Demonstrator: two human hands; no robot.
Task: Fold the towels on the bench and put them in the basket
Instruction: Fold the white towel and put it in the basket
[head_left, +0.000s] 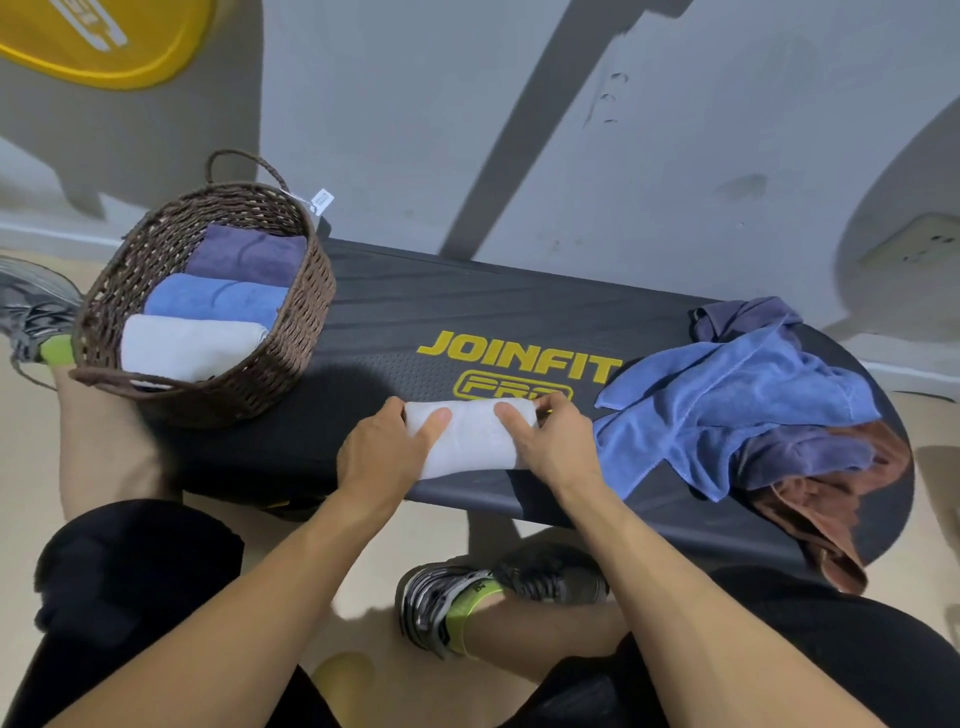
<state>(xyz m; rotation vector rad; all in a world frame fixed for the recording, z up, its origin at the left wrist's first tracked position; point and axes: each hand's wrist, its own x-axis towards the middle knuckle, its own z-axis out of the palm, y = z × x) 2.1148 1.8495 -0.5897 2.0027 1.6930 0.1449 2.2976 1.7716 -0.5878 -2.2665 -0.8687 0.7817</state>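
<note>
A white towel (470, 439), rolled into a short bundle, lies at the near middle of the black bench (395, 312). My left hand (382, 449) grips its left end and my right hand (548, 441) grips its right end, thumbs on top. At the bench's left end stands a brown woven basket (291, 353) holding three rolled towels: white (187, 345), light blue (218, 301) and dark purple (247, 254). On the right end a loose heap holds a blue towel (727, 410), a purple towel (800, 454) and a brown towel (826, 504) hanging over the edge.
The bench carries yellow lettering (519, 358) behind the roll. A grey wall (467, 130) runs right behind the bench. My legs and shoes (488, 597) are on the beige floor in front of it, another shoe (36, 306) left of the basket.
</note>
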